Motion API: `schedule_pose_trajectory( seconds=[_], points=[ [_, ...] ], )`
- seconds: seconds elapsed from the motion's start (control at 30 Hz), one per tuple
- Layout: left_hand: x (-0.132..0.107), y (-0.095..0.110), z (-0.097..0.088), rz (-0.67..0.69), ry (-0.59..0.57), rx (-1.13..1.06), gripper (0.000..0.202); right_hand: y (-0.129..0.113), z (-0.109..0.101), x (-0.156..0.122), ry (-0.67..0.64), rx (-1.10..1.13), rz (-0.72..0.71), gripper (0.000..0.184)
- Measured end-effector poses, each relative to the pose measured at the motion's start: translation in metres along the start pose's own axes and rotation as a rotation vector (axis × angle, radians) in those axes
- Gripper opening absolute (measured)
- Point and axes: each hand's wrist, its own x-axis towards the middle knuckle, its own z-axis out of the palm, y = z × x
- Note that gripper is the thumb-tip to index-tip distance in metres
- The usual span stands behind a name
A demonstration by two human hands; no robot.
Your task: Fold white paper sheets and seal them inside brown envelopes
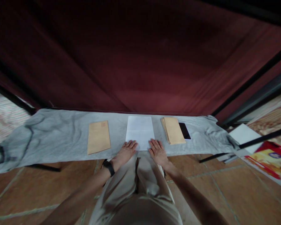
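A white sheet of paper (140, 129) with faint crease lines lies flat in front of me on a grey cloth. At its near left corner rests my left hand (128, 149), palm down with the fingers stretched out. My right hand (158, 151) lies flat in the same way at the near right corner. Left of the paper, a single brown envelope (98, 137) lies by itself. To the right is a stack of brown envelopes (174, 130), slightly fanned. A dark phone (184, 130) sits beside that stack, partly covered by it.
The grey cloth (67, 134) covers a narrow table. Behind it hangs a dark red fabric (140, 68), with black metal bars (255, 78) at the sides. A red and yellow box (271, 159) stands at the right, near a white board (244, 137). The floor has brown tiles (208, 181).
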Motion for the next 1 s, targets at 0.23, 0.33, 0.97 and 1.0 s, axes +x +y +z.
schedule_pose_trajectory(
  seconds=[0.23,0.33,0.97,1.0],
  points=[
    [-0.003,0.011,-0.012,-0.009,-0.014,0.051,0.057,-0.021,0.005,0.004,-0.056,0.035,-0.056,0.049],
    [-0.004,0.012,-0.014,-0.032,0.011,0.044,0.051,-0.020,0.005,0.005,-0.048,0.070,-0.057,0.049],
    [-0.043,-0.033,-0.023,-0.025,0.194,-0.266,0.059,0.036,-0.005,-0.007,-0.067,0.466,-0.076,0.051],
    [-0.042,-0.036,-0.023,-0.028,0.192,-0.300,0.061,0.036,-0.006,-0.008,-0.070,0.485,-0.075,0.048]
  ],
)
